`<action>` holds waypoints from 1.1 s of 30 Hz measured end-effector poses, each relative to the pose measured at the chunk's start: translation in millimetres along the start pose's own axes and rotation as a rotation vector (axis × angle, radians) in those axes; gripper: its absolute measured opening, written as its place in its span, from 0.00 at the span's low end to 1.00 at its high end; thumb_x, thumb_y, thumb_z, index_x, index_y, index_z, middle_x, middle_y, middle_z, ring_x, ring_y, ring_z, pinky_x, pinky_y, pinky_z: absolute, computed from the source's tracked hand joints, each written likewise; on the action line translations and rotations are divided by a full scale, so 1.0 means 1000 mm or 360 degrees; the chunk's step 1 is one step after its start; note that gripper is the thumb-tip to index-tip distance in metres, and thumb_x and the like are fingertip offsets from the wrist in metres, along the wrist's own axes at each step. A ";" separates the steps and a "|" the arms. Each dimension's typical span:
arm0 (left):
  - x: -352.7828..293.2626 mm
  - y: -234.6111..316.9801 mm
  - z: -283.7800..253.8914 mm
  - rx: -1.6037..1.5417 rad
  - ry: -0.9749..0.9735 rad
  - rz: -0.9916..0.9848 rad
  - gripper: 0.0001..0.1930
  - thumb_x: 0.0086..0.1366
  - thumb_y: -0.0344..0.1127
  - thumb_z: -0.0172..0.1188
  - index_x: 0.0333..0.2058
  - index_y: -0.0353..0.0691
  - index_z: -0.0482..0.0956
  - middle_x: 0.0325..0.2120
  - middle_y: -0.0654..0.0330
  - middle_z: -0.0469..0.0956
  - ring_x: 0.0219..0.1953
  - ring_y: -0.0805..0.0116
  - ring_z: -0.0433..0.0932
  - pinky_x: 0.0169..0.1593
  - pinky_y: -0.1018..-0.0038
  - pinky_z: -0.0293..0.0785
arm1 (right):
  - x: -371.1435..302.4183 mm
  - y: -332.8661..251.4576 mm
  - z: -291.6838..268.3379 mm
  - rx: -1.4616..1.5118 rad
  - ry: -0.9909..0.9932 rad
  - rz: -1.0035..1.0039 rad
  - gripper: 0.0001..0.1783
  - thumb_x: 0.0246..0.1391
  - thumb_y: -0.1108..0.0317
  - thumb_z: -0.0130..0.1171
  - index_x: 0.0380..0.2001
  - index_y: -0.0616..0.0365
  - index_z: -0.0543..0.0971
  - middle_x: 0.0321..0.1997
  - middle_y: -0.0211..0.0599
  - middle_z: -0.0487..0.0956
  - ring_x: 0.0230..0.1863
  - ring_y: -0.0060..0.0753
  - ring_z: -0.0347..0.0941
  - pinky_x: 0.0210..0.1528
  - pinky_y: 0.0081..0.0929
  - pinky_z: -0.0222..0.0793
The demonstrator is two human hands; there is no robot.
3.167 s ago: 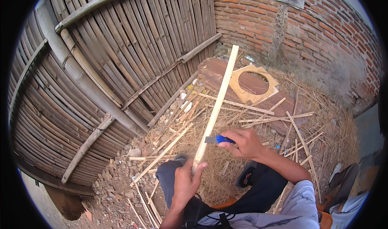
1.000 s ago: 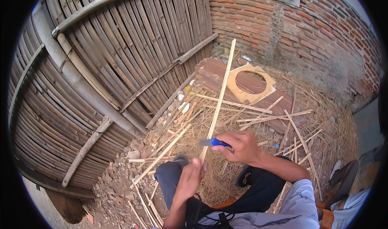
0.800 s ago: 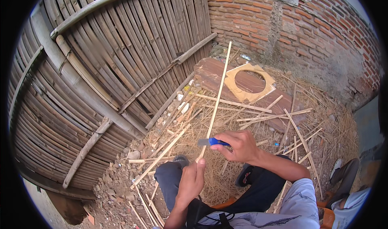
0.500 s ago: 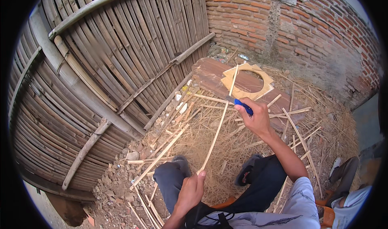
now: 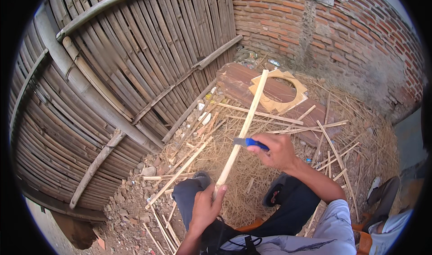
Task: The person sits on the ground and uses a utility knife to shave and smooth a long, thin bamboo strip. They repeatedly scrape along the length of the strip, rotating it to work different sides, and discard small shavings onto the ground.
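Observation:
My left hand [image 5: 207, 207] grips the near end of a long, pale wooden strip [image 5: 252, 111], which slants up and away over the ground. In my right hand [image 5: 276, 152] is a utility knife [image 5: 254, 143] with a blue handle. Its blade lies across the strip around the middle, touching or just over it. Beyond the strip's far end, a square-cornered light brown frame with a round hole [image 5: 297, 103] rests on a reddish-brown board [image 5: 234, 81].
Several loose wooden strips [image 5: 182, 170] lie about on straw-like shavings [image 5: 216, 151]. Rubble [image 5: 130, 196] covers the ground at left, beside a bamboo wall [image 5: 135, 52]. A brick wall [image 5: 279, 25] closes the back. Another person's leg [image 5: 382, 194] shows at far right.
The knife has come down the strip toward me, from near its far part to its middle. The strip has turned and now shows a broader face.

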State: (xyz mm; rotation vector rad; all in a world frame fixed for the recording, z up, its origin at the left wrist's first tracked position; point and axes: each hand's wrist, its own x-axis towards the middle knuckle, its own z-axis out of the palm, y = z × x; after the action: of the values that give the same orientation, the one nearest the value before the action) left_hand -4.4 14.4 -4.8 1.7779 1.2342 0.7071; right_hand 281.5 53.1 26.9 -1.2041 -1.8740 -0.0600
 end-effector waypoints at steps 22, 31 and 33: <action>0.010 0.018 0.021 0.0189 0.0276 0.0231 0.15 0.78 0.40 0.60 0.42 0.29 0.81 0.14 0.46 0.74 0.15 0.49 0.76 0.24 0.59 0.67 | -0.008 -0.026 0.002 -0.0116 -0.0099 0.0004 0.17 0.59 0.56 0.75 0.38 0.60 0.87 0.32 0.41 0.88 0.27 0.42 0.86 0.27 0.33 0.80; -0.006 0.019 0.018 0.0166 0.0228 0.0089 0.17 0.76 0.40 0.63 0.37 0.28 0.79 0.15 0.40 0.75 0.19 0.38 0.80 0.23 0.52 0.70 | 0.001 -0.010 -0.001 -0.0096 -0.0007 0.0040 0.16 0.63 0.53 0.71 0.40 0.54 0.87 0.33 0.36 0.88 0.24 0.38 0.85 0.25 0.33 0.78; -0.004 0.015 0.019 0.0187 0.0238 0.0128 0.17 0.76 0.40 0.63 0.37 0.28 0.79 0.15 0.40 0.75 0.20 0.37 0.80 0.24 0.52 0.71 | 0.000 -0.020 -0.003 -0.0110 -0.0095 0.0011 0.16 0.63 0.52 0.71 0.40 0.54 0.87 0.32 0.36 0.88 0.24 0.38 0.84 0.25 0.34 0.77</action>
State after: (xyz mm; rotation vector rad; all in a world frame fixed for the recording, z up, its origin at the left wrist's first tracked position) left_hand 16.2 2.0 -1.0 1.9077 1.3328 0.8415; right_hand 268.1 40.6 36.3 -1.2716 -1.9331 -0.0868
